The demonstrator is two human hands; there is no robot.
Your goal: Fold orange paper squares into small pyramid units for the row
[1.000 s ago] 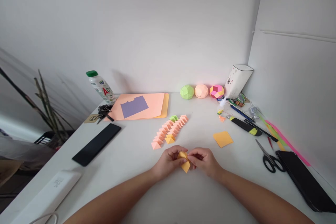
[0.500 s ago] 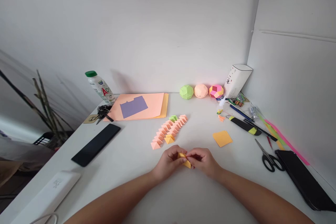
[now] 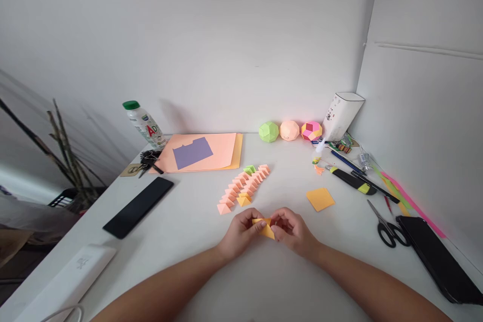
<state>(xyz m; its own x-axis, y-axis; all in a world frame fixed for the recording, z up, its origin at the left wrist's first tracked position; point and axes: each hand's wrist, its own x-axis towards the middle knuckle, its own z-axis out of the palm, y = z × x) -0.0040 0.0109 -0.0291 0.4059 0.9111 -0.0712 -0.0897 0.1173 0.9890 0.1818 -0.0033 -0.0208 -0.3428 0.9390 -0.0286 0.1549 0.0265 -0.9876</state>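
Left hand (image 3: 243,231) pinching small orange paper (image 3: 268,232), thumb on top. Right hand (image 3: 292,231) got fingers curled, gripping its other edge. Paper's near table (image 3: 279,282) middle, just below folded pieces (image 3: 234,191). Both forearms angled inward.

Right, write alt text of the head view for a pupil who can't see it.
A left hand holds folded orange paper, right hand at its edge, over a white table. Ahead are rows of folded paper pieces and three paper balls; scissors lie to the right.
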